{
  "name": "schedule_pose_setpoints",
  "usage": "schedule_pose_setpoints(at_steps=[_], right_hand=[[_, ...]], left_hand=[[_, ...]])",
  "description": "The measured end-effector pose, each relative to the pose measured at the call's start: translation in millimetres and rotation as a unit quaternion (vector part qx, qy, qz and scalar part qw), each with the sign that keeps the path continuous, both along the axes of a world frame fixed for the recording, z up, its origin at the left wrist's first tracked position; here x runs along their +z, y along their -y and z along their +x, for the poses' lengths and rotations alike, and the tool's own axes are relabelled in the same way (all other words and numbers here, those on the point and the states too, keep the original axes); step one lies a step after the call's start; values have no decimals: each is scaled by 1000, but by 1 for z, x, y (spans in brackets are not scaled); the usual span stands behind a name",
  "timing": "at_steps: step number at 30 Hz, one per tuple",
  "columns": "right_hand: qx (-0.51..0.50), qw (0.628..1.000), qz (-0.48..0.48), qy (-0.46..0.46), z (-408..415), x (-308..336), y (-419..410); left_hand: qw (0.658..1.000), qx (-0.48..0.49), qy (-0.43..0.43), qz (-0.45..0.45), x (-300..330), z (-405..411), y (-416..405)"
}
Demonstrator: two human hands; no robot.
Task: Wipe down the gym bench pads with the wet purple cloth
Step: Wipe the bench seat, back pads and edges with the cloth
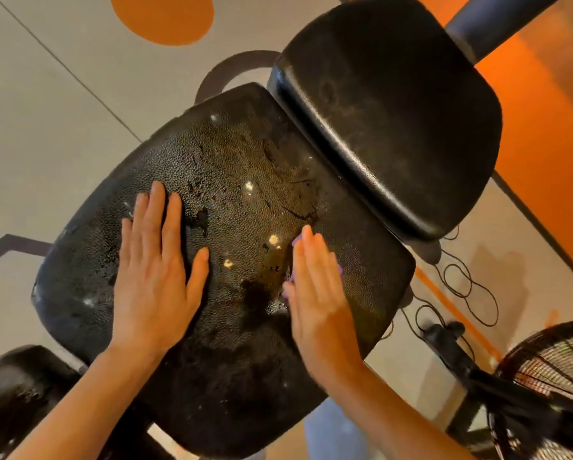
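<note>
From the head camera, the seat pad point(238, 194) fills the middle of the picture — a broad black cushion with a pebbled skin, cracked and worn through in several small pale spots, with wet dark patches near its centre. The left hand point(152, 270) lies flat on the left half of this pad, palm down, fingers straight and close together, thumb spread out to the side. The right hand point(315, 293) lies on the right half of the same pad, fingers straight and held together, pressing down on the purple cloth point(296, 241). Only slivers of the cloth show: a bit beside the fingertips, another at the outer edge of the hand, and a trace by the thumb; the rest is hidden under the palm. The two hands are well apart, with the wet patches and pale spots between them.

Just beyond the seat pad's far edge stands the back pad point(388, 111), smoother and black, nearly touching the seat pad — it is carried on a dark post point(484, 24). Below the seat pad's left corner sits another black pad point(16, 390). To the right of the seat pad, a fan point(550, 376) with a wire grille stands on the floor, and thin black cords point(461, 280) loop between it and the pad.
</note>
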State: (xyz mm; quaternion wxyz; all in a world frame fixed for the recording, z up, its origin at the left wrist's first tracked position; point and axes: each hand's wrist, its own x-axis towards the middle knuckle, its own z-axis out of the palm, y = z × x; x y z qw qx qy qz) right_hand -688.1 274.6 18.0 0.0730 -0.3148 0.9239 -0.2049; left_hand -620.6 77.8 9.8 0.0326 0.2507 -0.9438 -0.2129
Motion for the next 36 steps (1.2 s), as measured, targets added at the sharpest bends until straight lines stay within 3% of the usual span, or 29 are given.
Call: schedule_pose_setpoints(at_steps=[2, 5, 6, 9, 12, 16, 17, 20, 22, 26, 32, 36], right_hand=[[0, 1000, 11, 17, -42, 3, -1], [-188, 981, -40, 26, -91, 6, 33], [-213, 977, -14, 20, -80, 8, 45], [-107, 994, 35, 7, -14, 14, 44], [-22, 998, 62, 3, -43, 11, 21], [-203, 979, 5, 22, -99, -2, 50], [-194, 981, 5, 27, -82, -4, 52], [-38, 993, -35, 102, -22, 2, 29], [39, 996, -5, 82, -48, 3, 17], [-14, 999, 30, 19, -124, 6, 50], [55, 997, 9, 49, -73, 8, -37], [67, 997, 24, 42, -139, 0, 47]], left_hand=[[1000, -5, 3, -2, 0, 1, 1], [1000, -2, 2, -13, -1, 0, 1], [1000, -3, 3, -15, -1, 0, 0], [1000, -2, 5, -15, -1, 1, 0], [1000, -7, 5, -14, -1, 1, 0], [1000, -5, 7, -20, -2, 1, 0], [1000, -6, 7, -18, -2, 1, 0], [1000, -5, 13, -14, -2, 1, 1], [1000, -5, 15, -5, -1, 1, 1], [1000, -1, 21, -7, -2, 0, 0], [1000, 5, 24, 3, 0, 0, 0], [1000, 9, 23, 6, -2, -3, 0]])
